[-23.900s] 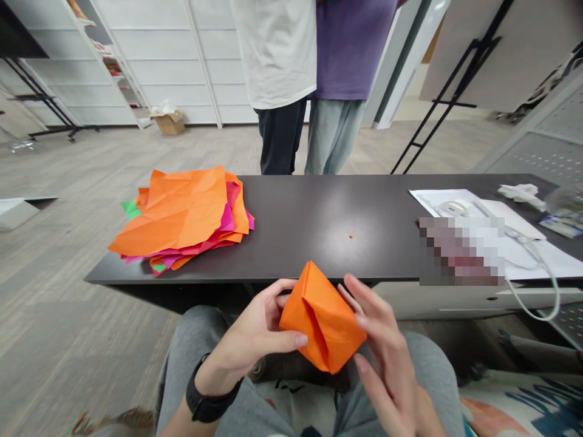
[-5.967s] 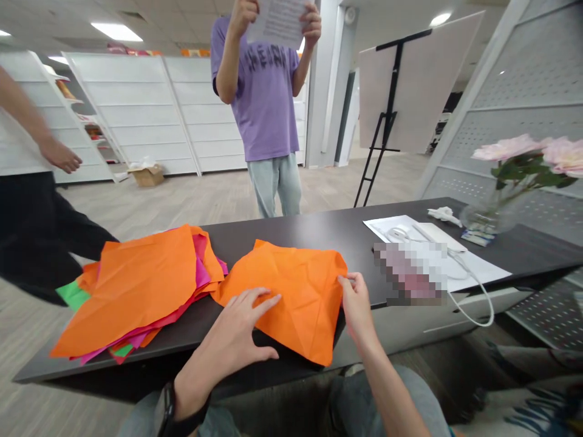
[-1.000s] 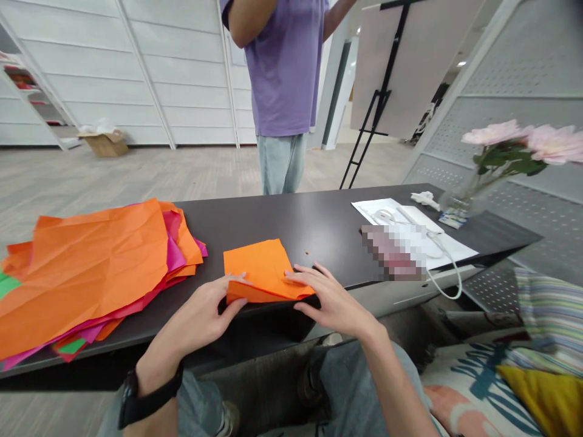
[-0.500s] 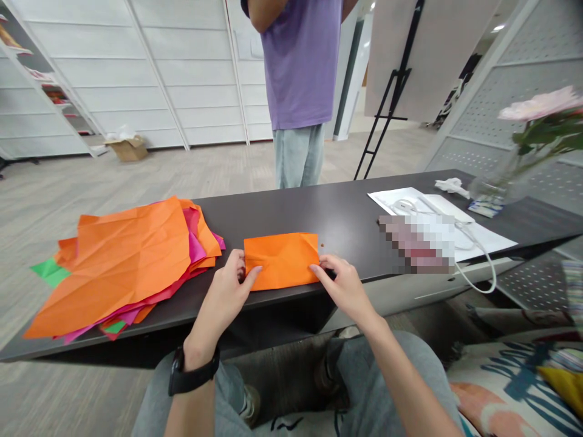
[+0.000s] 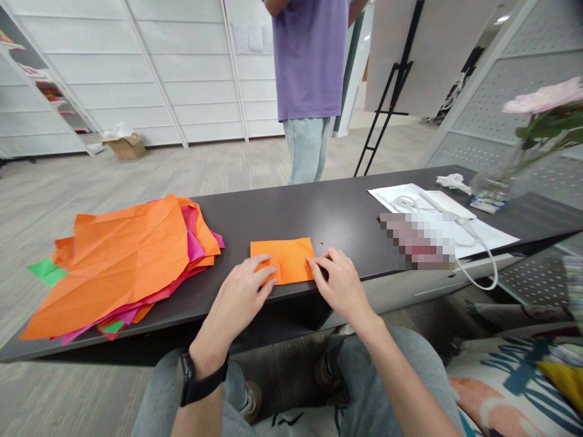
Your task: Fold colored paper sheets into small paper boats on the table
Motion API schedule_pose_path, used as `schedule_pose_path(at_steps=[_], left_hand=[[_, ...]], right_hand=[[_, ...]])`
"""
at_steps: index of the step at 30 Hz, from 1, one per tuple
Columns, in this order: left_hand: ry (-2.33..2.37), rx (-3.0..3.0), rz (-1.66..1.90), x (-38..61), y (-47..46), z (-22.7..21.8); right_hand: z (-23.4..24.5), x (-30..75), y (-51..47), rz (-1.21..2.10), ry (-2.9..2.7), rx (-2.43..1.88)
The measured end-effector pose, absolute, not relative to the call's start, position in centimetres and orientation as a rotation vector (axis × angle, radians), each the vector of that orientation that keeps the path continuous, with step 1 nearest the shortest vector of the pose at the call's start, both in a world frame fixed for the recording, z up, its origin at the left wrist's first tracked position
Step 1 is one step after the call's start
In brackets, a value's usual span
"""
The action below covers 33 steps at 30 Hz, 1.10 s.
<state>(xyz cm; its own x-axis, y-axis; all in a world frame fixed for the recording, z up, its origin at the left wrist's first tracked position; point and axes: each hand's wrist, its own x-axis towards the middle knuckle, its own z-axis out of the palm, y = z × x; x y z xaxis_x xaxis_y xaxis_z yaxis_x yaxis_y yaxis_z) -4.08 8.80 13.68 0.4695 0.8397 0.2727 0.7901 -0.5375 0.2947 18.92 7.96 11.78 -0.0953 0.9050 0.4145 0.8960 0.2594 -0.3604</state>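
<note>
In the head view, both forearms come up from the lower edge and reach forward over the knees to the front of a dark table (image 5: 255, 212). The left hand (image 5: 241, 288), with a black watch (image 5: 203, 385) at its wrist, lies palm down, its fingers bent and resting on the left part of a folded orange paper (image 5: 294, 258). Its thumb stands apart from the fingers at the near edge, so this hand is loosely spread and presses from above. The right hand (image 5: 340, 280) is turned inward, fingers curled, thumb and forefinger touching the paper's right edge; whether they pinch it, I cannot tell.

The paper lies flat near the table's front edge, between the hands. It is folded into a rectangle whose long axis runs left to right, roughly along that edge, with the short sides toward the hands.

To its left, well apart, lies a loose pile of paper sheets (image 5: 127, 255), orange on top, with pink, red and green showing beneath. At the table's right, a clear vase (image 5: 494, 182) holds green stems and a pink flower (image 5: 546, 96). On the floor, an open cardboard box (image 5: 126, 147) has whitish, crumpled stuff at its top.
</note>
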Motion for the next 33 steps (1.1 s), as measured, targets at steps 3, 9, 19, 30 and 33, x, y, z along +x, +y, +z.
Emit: schedule_pose_path(at_steps=[3, 9, 19, 30, 33], left_hand=[[1.275, 2.614, 0.361, -3.9, 8.0, 13.5], [1.316, 2.609, 0.231, -3.6, 7.5, 12.8], [1.359, 2.506, 0.126, -5.8, 7.3, 14.1], [1.246, 2.537, 0.259, -5.5, 6.2, 15.7], [1.370, 2.521, 0.407, -4.8, 6.7, 15.5]], right_hand=[[12.7, 17.9, 6.9, -0.051, -1.989, -1.665], [13.3, 14.9, 4.5, 0.161, -2.361, -1.327], [13.9, 18.6, 5.3, 0.144, -2.333, -1.569], [13.0, 19.0, 6.2, 0.064, -2.181, -1.666], [12.6, 18.9, 6.5, 0.062, -2.170, -1.646]])
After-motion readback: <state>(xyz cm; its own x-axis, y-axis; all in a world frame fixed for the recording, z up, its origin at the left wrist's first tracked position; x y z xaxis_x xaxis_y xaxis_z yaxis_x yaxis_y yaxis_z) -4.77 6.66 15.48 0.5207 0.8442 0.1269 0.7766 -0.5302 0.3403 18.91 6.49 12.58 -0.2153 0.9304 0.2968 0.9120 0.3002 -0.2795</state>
